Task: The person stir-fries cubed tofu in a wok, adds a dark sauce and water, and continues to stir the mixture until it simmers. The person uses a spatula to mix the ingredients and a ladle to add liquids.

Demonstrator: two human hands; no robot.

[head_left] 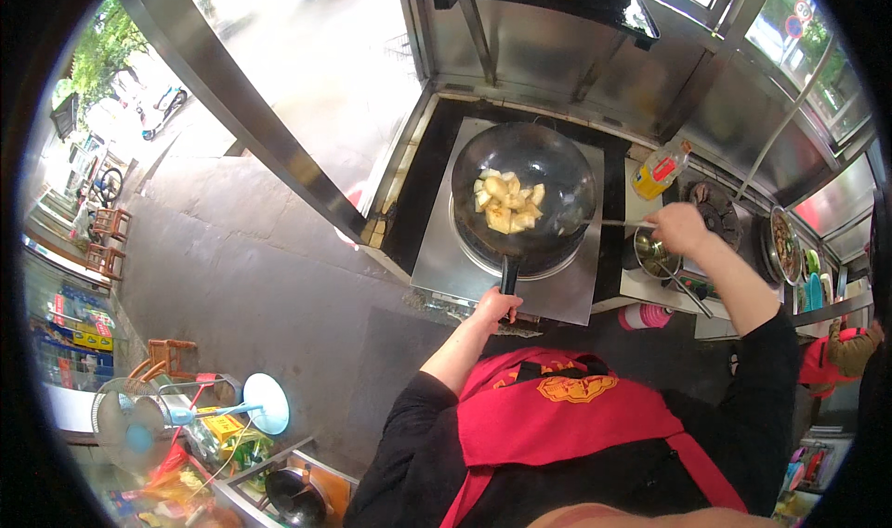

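Note:
A black wok point(562, 156) stands on a square metal stove top point(437, 259). Inside it, pale yellow chunks of food point(506, 198) lie heaped, some browned at the edges. My left hand point(500, 307) is closed around the wok's black handle point(509, 275) at the near side. To the right of the wok, my right hand point(680, 229) grips a long-handled cooking utensil point(624, 223). Its shaft reaches left over the wok's rim, and its far end is at the wok's right inner wall. Whether that end is a ladle or a spatula is unclear.
A bottle of yellow liquid point(658, 171) stands right of the stove, beside a gas burner point(714, 210). Below my right hand is a metal pot point(654, 257) with a handle sticking out. A shelf point(557, 3) overhangs the back. Another person point(827, 356) is at far right; a fan point(135, 426) stands lower left.

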